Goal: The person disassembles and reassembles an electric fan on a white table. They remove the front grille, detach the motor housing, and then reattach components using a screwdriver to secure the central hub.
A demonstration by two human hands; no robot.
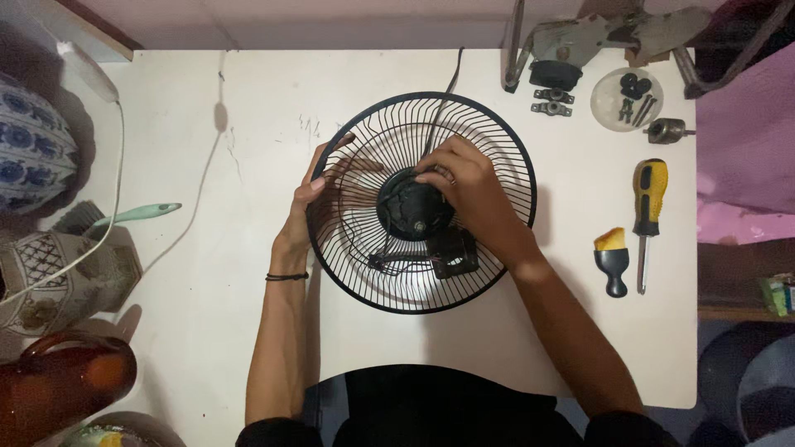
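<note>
Fan grille [497, 157] is laid flat at table [207, 273] centre. Its rim at 9 o'clock is clasped by the left hand [302, 211], fingers curled on the wires. The black motor hub [410, 211] is pinched by the right hand [468, 190]. Screwdriver [648, 211] lies at 3 o'clock, well apart.

This looks like a home used as a makeshift repair spot. A plain white table [207, 273] fills the frame; patterned ceramic vases [50, 281] crowd the left edge, while a yellow-handled screwdriver [648, 217] and a small dish of screws [627, 99] lie at the right and upper right.
</note>
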